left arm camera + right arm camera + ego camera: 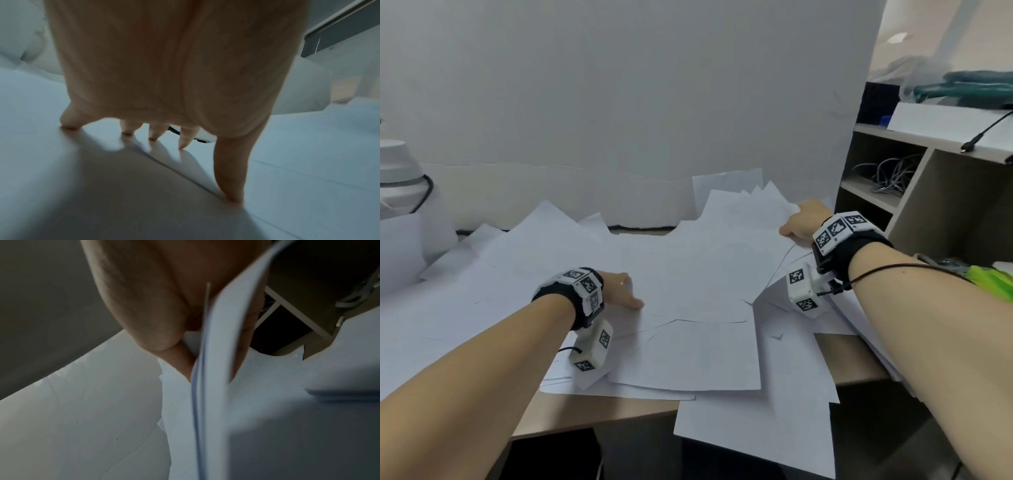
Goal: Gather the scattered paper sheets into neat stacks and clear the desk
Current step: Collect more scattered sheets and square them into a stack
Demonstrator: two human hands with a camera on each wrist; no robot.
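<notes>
Loose paper sheets (698, 274) cover the desk (599, 414). The left hand (621, 289) presses its spread, straight fingertips (180, 147) down on them. The right hand (804, 222) pinches several sheets' edges (thumb (180, 360) on one side).

The head camera looks forward and down from above over the desk (835, 353) strewn with paper sheets (698, 274). Each wrist camera peers close along its palm toward the fingertips, both sharing those sheets with the overhead view.
</notes>
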